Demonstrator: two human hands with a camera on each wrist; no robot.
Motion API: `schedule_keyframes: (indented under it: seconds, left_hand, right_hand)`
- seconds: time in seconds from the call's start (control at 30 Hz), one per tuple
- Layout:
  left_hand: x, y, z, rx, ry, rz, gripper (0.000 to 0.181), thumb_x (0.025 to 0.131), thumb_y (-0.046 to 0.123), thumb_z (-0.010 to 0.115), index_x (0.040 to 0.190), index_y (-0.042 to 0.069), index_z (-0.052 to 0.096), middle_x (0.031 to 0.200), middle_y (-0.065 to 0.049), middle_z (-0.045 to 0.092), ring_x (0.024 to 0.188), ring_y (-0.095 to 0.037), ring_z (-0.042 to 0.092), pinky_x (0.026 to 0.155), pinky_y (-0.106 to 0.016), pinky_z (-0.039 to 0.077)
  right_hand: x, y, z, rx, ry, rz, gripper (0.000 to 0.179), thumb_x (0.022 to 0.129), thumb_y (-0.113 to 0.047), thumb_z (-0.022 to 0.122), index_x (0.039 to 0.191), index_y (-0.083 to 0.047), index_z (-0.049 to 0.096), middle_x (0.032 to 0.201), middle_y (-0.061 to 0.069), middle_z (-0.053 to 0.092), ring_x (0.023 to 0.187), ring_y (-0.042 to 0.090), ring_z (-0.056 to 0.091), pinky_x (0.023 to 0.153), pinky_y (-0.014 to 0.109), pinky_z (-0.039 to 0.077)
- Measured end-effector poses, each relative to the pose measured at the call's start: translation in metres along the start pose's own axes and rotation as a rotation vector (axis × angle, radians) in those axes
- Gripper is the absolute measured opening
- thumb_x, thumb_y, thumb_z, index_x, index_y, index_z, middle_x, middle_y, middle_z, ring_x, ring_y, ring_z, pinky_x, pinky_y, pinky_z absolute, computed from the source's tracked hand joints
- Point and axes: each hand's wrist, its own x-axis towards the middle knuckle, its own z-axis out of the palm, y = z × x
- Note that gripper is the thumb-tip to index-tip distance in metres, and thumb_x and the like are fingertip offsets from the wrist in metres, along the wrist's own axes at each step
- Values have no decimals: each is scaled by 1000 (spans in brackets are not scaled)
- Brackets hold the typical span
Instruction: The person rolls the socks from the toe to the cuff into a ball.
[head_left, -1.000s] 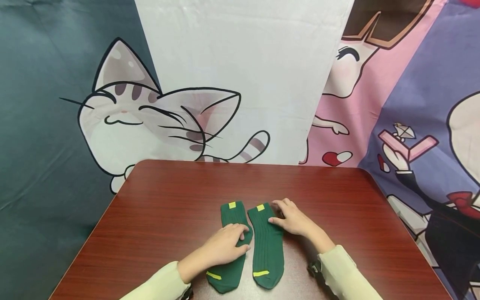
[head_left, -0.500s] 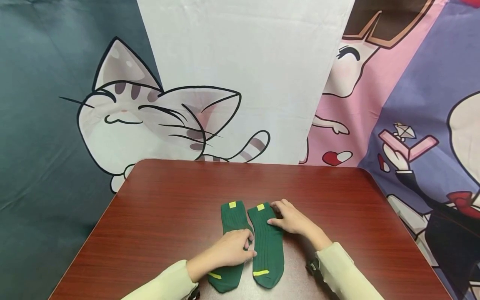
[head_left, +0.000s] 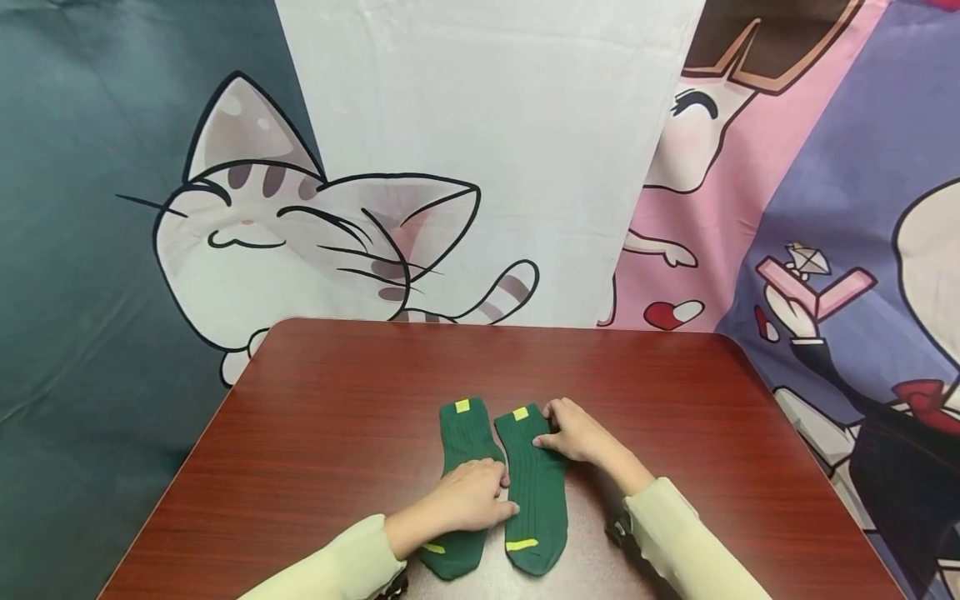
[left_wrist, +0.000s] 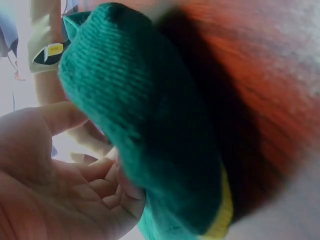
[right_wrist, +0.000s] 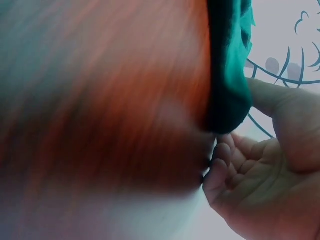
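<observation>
Left hand (head_left: 471, 493) first: its grip is curled on the inner edge of the left sock (head_left: 463, 437), fingertips and thumb against the cloth, the thumb tip reaching over to the near edge of the right sock (head_left: 536, 492) (whether it presses there I cannot tell). Over the last second that hand has slid across from the middle of the left sock toward the gap, and the left sock has crept a touch farther from the person. The right hand (head_left: 579, 432) has hardly moved, its thumb and fingers pinching the outer edge of the right sock near the cuff. So both socks seem to be held now, though neither is clear of the bench (head_left: 337, 417); they lie flat side by side, toes toward the person, a narrow gap between. Both are deep green knit, with long ribs down the leg and a smoother, rounded toe; up close in the left wrist view the cloth looks soft and thick, with fine rows of stitches. Each has a square yellow tab (head_left: 521, 413) at the cuff and a thin yellow strip (head_left: 522, 545) by the toe. Beneath them, the bench is glossy reddish-brown wood grain with rounded far corners.
</observation>
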Motion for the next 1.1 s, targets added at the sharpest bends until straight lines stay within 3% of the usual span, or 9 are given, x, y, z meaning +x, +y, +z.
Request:
schedule_keyframes:
  seconds: [0.23,0.4,0.63,0.73,0.87,1.1]
  left_hand:
    - [3,6,7,89,-14,-31,38,85,55,76,92,20,62,88,4,54,82,-14,53,70,-32,49]
    - [5,11,14,190,6,-43,49,85,58,75,102,12,69,95,-3,59,88,-18,55,71,-34,53]
    - [9,16,19,239,-23,-27,29,90,46,75,80,20,65,104,0,68,100,-17,61,80,-34,55]
    - [9,17,20,221,-20,13,28,92,38,73,75,20,61,93,3,67,90,-14,60,75,-30,53]
    - [6,17,20,135,12,34,28,93,28,69,72,21,53,67,7,49,63,-10,47,57,-26,43]
    - [0,14,9,-124,49,-6,16,92,25,74,90,19,60,68,10,51,58,-5,48,56,-23,43]
  right_hand:
    - [5,-8,-2,-40,-44,135,30,84,-26,84,88,-9,60,81,2,58,76,17,53,72,35,47]
    - [4,-12,-3,-51,-66,181,28,85,-27,83,81,-12,60,76,0,56,72,16,51,68,32,44]
    - [2,-13,-2,-29,-59,189,28,84,-27,83,80,-10,61,75,1,56,72,17,51,66,31,44]
    - [0,-10,-1,-12,-45,144,29,84,-25,82,77,-9,58,70,0,51,69,17,49,64,31,41]
    - [-4,-5,-2,60,-21,83,34,87,-20,79,73,-11,50,66,-2,40,65,16,43,61,30,34]
    - [-11,0,-19,220,52,37,31,91,-19,76,76,-13,49,68,-4,40,66,14,42,62,30,33]
